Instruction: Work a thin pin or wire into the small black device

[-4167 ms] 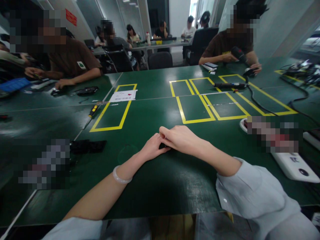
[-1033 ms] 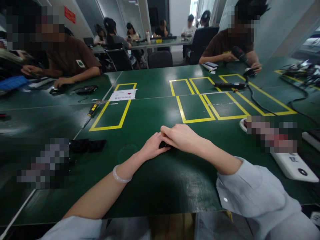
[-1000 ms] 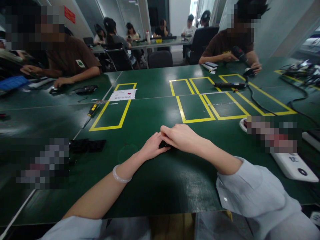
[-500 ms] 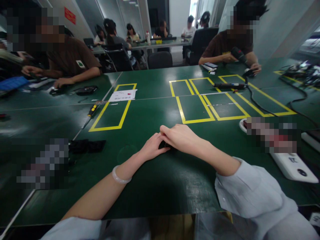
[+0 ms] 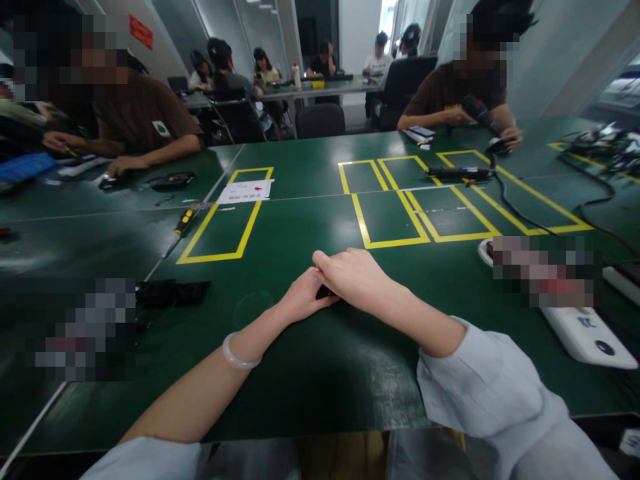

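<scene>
My left hand (image 5: 303,293), with a pale bracelet (image 5: 237,353) on its wrist, rests on the green table and is curled against my right hand. A small black object (image 5: 325,292) shows in the gap between the two hands; most of it is covered, and its kind cannot be made out. My right hand (image 5: 353,277) is closed over the top of it, the knuckles up and the thumb side touching the left fingers.
A yellow-black screwdriver (image 5: 185,220) lies left, by a paper label (image 5: 246,191) and yellow tape frames (image 5: 395,243). Black items (image 5: 175,293) sit nearer me. A white power strip (image 5: 585,333) and cables (image 5: 605,143) are at right. Co-workers sit opposite, one holding a power tool (image 5: 477,110).
My right hand and forearm have shifted slightly left, with the wrist a little lower. My left hand has barely moved. The black object stays between the hands.
</scene>
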{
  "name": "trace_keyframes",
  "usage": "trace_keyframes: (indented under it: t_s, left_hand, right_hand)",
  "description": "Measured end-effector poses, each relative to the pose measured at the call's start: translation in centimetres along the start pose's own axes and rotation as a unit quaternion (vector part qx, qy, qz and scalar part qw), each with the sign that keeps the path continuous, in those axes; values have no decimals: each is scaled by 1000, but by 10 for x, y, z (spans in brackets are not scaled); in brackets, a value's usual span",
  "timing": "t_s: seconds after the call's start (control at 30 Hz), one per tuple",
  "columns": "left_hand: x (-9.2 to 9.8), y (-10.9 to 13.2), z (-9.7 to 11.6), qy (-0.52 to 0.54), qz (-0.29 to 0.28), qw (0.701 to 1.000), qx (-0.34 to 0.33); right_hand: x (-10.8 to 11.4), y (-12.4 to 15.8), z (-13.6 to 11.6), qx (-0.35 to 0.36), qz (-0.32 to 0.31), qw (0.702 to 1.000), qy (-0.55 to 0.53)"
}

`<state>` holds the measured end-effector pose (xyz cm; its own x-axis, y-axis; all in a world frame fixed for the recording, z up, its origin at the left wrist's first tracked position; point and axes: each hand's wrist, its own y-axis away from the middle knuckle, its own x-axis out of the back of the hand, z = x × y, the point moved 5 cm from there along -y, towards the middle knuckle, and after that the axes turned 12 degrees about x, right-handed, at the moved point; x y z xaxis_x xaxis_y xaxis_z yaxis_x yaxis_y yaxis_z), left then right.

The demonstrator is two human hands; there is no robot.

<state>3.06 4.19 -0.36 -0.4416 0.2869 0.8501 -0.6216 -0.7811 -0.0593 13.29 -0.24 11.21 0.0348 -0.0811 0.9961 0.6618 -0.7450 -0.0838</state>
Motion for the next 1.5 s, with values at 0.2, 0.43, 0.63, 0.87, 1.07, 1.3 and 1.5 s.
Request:
trace_keyframes:
  t_s: [0.2, 0.43, 0.63, 0.87, 1.07, 1.3, 1.5]
  left_hand:
    - [3, 0, 6, 21, 15, 999, -26]
    - [1, 0, 5, 41, 9, 999, -18]
    - [1, 1, 2, 31, 0, 1000, -3]
    - [1, -1, 2, 19, -5, 1000, 2]
    - [3, -1, 3, 39, 1, 999, -3]
    - [0, -1, -3, 22, 4, 1000, 12]
    - [0, -1, 1, 31, -6, 999, 4]
  right_hand:
    - [3, -2, -6, 16, -3, 1000, -3]
    - [1, 4, -3, 14, 27, 999, -16]
    - [4, 1, -4, 3, 10, 1000, -19]
    - [2, 2, -1, -5, 8, 1000, -27]
    - [2, 3, -1, -6, 32, 999, -34]
    - [-3, 1, 1, 0, 16, 1000, -16]
    - [-1, 6, 0, 17, 27, 998, -47]
